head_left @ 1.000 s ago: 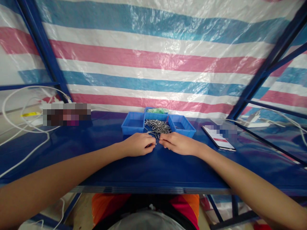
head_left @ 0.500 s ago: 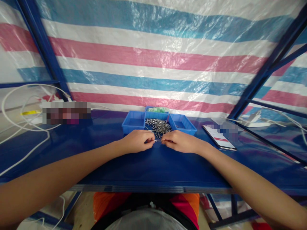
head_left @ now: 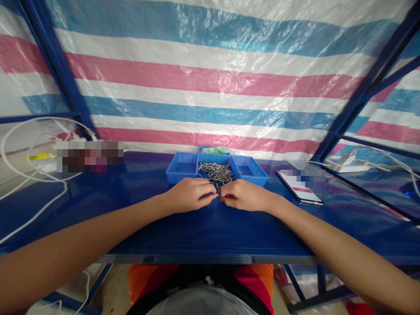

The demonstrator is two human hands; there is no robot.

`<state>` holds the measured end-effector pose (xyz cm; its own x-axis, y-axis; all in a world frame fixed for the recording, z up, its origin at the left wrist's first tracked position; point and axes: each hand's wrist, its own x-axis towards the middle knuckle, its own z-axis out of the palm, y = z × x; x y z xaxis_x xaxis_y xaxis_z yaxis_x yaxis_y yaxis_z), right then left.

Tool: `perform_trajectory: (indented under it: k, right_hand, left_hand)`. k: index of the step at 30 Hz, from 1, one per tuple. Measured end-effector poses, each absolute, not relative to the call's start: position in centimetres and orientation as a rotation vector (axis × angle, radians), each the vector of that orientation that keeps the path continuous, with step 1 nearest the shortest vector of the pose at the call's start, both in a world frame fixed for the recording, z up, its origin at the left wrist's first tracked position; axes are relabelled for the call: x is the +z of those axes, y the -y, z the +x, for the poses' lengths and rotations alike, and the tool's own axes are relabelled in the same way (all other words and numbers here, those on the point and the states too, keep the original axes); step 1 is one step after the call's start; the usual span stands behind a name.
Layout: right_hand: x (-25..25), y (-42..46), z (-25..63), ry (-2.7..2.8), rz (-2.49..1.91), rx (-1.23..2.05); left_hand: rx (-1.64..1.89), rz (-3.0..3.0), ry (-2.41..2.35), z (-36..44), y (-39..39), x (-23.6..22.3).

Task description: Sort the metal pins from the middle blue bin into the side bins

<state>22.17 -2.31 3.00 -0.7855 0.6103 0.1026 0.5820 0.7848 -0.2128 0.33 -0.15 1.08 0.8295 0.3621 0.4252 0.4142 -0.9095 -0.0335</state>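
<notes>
Metal piece (head_left: 217, 195), small and slender, sits in the narrow gap between a person's two bare hands, held just above a blue tabletop (head_left: 210, 236) at a workstation backed by striped plastic sheeting (head_left: 210, 83). The left hand (head_left: 193, 194) is drawn nearly closed, thumb and forefinger pinching the near end of the part; the right hand (head_left: 241, 195), knuckles up and fingers curled, appears to grip the opposite end, with the fingertips of the two hands almost meeting. How much of the part lies hidden inside the fingers cannot be told. Directly beyond the hands, a loose heap of silvery metal parts (head_left: 216, 173) spreads between two blue trays, the left tray (head_left: 182, 177) just past the left hand and the right tray (head_left: 257, 175) just past the right; whether the heap rests in a container of its own is unclear, its front edge being masked by the hands. Farther out, behind the heap, a rear tray (head_left: 201, 149) holds pale green material (head_left: 215, 151). Well to the right of the right hand, a phone (head_left: 300, 188) lies with its screen lit. By all appearances the work is partway through: one part is up and being handled, not yet set down, while the sizeable heap suggests many more are left. No finished batch can be made out with certainty in either side tray.
</notes>
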Motion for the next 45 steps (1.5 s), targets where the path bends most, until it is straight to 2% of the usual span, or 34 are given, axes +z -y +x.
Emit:
perform_trajectory:
  k: [26,45]
  right_hand:
    - [3.3,2.3,22.5,2.763,-0.891,0.113]
    - [3.7,2.7,22.3,2.806,-0.901,0.132]
  left_hand:
    - [-0.427,-2.912,0.756,0.1,-0.9,0.3]
    - [-0.434,-2.982,0.833,0.2,-0.9,0.4]
